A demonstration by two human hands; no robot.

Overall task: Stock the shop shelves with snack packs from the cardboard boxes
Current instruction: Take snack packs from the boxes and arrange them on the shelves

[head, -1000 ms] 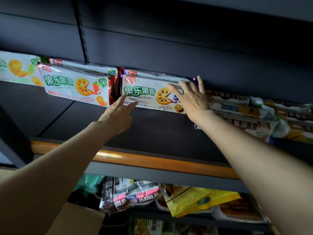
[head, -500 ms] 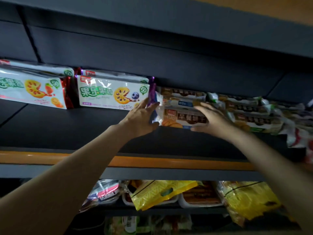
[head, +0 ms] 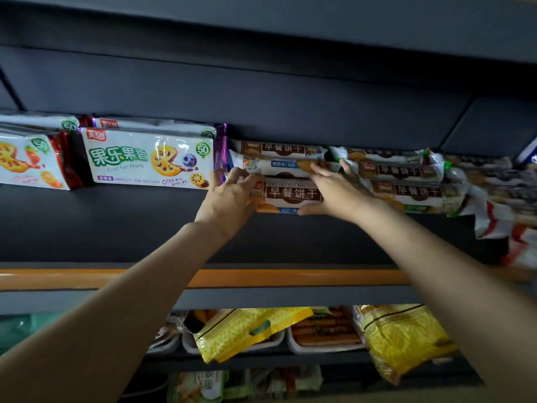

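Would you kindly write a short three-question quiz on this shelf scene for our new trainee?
1. True or false: both hands touch the same brown breakfast biscuit pack.
2. Which pack stands directly left of the biscuit stack? A) blueberry Fruit Fun pack B) yellow bag
3. Fill in: the shelf's front edge strip is ____.

Key: 1 true: left hand, right hand. 2 A. 3 orange.

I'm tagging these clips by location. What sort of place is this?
Most likely a small shop or supermarket aisle: dark metal shelving with an orange front rail, rows of identical biscuit packs facing outward, and bagged yellow snacks on the shelf below.
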